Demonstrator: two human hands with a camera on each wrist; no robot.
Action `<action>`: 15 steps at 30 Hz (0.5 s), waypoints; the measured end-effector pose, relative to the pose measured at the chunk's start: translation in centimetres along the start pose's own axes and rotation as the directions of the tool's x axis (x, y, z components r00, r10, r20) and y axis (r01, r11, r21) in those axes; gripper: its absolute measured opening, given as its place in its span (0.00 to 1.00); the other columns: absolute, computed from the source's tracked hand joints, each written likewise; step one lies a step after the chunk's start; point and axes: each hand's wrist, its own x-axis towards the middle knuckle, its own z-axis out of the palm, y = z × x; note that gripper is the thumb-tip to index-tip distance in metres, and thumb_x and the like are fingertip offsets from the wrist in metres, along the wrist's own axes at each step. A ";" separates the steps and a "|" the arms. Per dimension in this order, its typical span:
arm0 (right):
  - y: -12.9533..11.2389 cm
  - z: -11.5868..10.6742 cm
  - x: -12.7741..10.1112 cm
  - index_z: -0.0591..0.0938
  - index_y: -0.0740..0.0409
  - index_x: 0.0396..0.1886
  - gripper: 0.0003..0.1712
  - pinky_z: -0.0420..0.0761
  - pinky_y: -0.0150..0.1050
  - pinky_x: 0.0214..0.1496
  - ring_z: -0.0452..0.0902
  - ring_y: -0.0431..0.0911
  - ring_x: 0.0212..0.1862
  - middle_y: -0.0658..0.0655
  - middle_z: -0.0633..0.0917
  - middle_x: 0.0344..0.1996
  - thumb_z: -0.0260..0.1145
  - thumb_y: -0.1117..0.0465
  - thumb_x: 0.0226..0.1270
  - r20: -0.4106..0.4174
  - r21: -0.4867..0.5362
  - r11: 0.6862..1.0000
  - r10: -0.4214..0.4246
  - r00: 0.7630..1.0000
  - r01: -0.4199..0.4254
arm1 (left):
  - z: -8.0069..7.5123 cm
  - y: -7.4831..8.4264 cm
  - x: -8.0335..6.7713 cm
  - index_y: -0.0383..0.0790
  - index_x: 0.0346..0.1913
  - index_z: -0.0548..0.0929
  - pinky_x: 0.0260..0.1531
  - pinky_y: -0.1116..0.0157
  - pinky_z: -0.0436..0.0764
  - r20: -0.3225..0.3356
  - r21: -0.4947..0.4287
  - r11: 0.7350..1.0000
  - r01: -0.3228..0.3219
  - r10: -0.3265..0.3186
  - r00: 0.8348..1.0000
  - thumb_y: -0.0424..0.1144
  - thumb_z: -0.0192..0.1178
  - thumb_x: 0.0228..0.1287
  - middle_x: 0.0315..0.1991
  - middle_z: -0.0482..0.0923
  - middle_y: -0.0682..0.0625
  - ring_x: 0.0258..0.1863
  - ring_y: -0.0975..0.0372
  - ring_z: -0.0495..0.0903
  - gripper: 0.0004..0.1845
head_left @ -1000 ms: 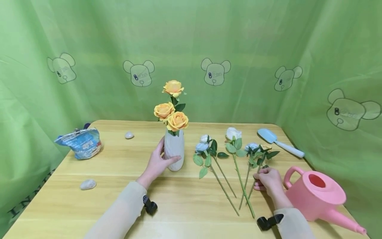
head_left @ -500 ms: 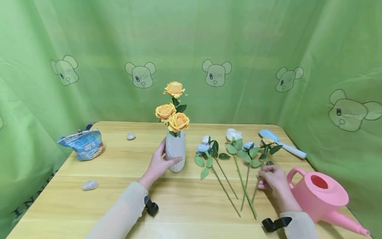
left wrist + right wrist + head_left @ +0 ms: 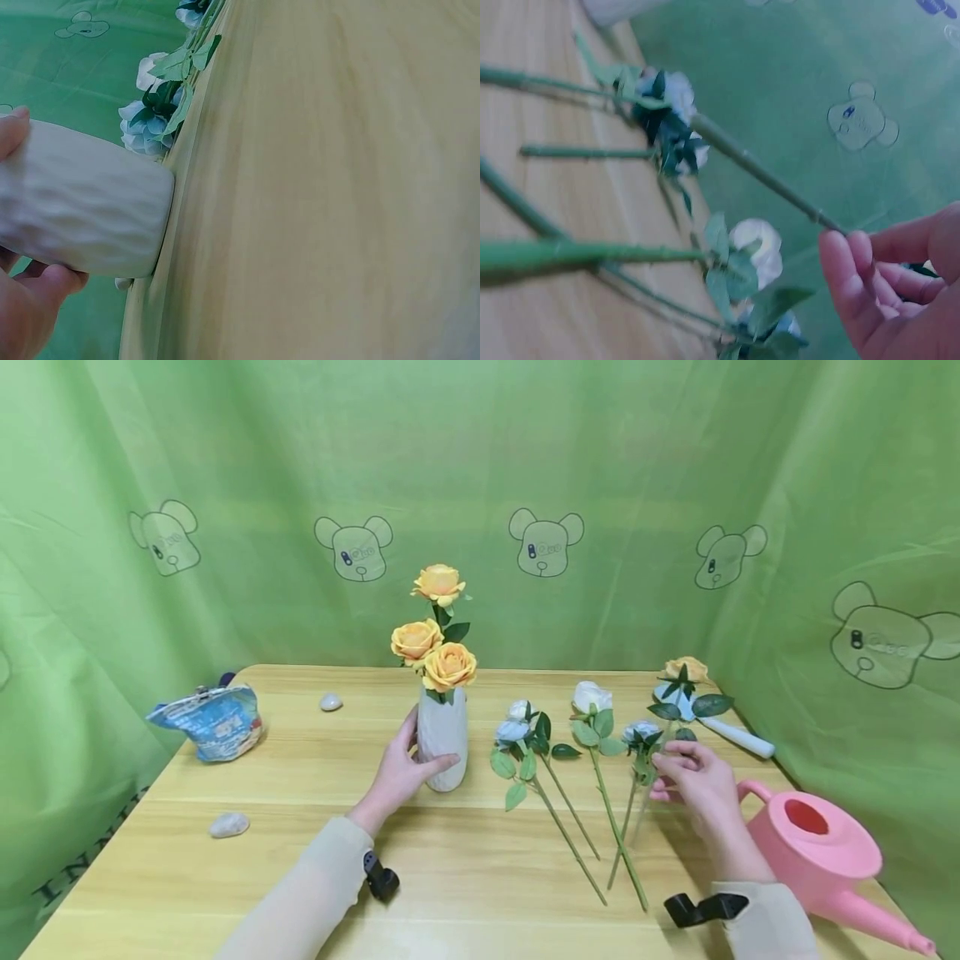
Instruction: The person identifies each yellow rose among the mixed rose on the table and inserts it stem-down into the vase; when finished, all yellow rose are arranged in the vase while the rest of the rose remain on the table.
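Note:
My left hand (image 3: 408,766) grips a white vase (image 3: 441,739) from its left side, thumb across the front; the left wrist view shows the ribbed vase wall (image 3: 82,199) between thumb and fingers. Three yellow roses (image 3: 450,667) stand in the vase. On the right, my right hand (image 3: 697,781) pinches the stem (image 3: 761,172) of another yellow rose (image 3: 686,670), its bloom raised over the blue scoop. Beside this hand lie a blue rose (image 3: 641,732) and a white rose (image 3: 592,697) with crossing stems. Between vase and right hand lie another blue rose (image 3: 513,732) and a small white rose (image 3: 522,710).
A pink watering can (image 3: 813,852) stands right of my right hand, spout toward the front. Behind it lies the blue scoop (image 3: 738,739). On the left are a blue-and-white bag (image 3: 217,722) and two pale stones (image 3: 228,825). Green curtain surrounds the wooden table (image 3: 337,885).
My right hand has lifted the yellow rose up and away from the other stems, from among the leaves to above the scoop. The left hand stays on the vase.

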 end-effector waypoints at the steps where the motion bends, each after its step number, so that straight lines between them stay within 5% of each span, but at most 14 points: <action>1: -0.2 0.2 -0.1 0.70 0.60 0.49 0.20 0.84 0.42 0.30 0.78 0.44 0.23 0.50 0.82 0.29 0.67 0.64 0.60 0.016 0.026 1.000 -0.017 1.000 0.017 | 0.0 0.0 0.0 0.56 0.72 0.53 0.57 0.53 0.70 0.000 0.000 1.000 -0.001 0.001 1.000 0.43 0.73 0.47 0.65 0.62 0.53 0.60 0.56 0.65 0.50; 5: -1.3 1.5 -0.5 0.70 0.62 0.50 0.21 0.84 0.41 0.30 0.79 0.43 0.27 0.52 0.82 0.32 0.67 0.66 0.59 0.088 0.152 0.980 -0.142 0.986 0.128 | 0.0 0.1 0.0 0.56 0.72 0.53 0.57 0.53 0.70 0.000 0.001 1.000 -0.002 0.002 1.000 0.43 0.73 0.47 0.65 0.62 0.53 0.60 0.56 0.66 0.50; 10: -3.2 3.8 -0.4 0.72 0.65 0.49 0.18 0.84 0.39 0.28 0.80 0.43 0.31 0.54 0.82 0.33 0.65 0.71 0.59 0.105 0.323 0.905 -0.324 0.940 0.276 | 0.0 0.2 0.0 0.55 0.72 0.53 0.57 0.53 0.70 0.005 -0.004 1.000 0.002 -0.002 1.000 0.43 0.73 0.47 0.65 0.62 0.53 0.60 0.55 0.66 0.50; 15: -5.7 6.3 -0.3 0.72 0.68 0.50 0.19 0.84 0.39 0.28 0.81 0.45 0.30 0.56 0.82 0.32 0.64 0.73 0.59 0.104 0.388 0.859 -0.402 0.910 0.335 | 0.0 0.2 -0.1 0.56 0.72 0.53 0.58 0.54 0.69 0.003 -0.001 1.000 0.008 -0.008 1.000 0.43 0.73 0.47 0.65 0.62 0.54 0.61 0.56 0.65 0.51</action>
